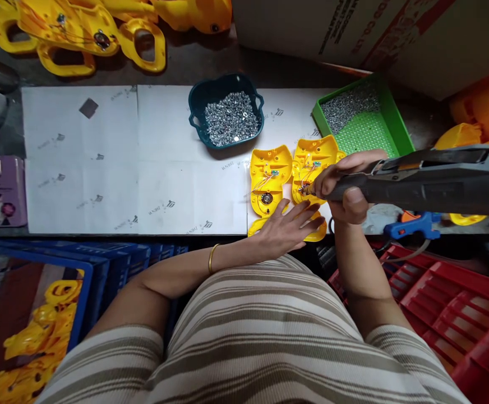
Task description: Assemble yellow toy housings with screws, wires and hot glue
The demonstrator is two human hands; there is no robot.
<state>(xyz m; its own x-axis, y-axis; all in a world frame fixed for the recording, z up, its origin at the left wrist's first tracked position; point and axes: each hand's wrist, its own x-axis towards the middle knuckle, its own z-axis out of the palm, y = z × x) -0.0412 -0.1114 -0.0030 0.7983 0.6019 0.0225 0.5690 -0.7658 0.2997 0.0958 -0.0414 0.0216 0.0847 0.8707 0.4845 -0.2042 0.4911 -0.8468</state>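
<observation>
My right hand is wrapped round the front end of a dark grey power screwdriver. Its tip meets the round speaker area of the right yellow plastic shell. Fingers spread, my left hand lies over the lower part of that shell, near its handle loop. Just left lies a second yellow shell, with thin wires, a small green board and a round speaker inside. Behind them stand a dark teal basin of small metal screws and a green tray holding more small metal parts.
White printed paper covers the table. A purple phone lies at the left edge. A blue glue gun is at the right, above a red crate. A blue crate stands lower left. Yellow shells and a carton sit behind.
</observation>
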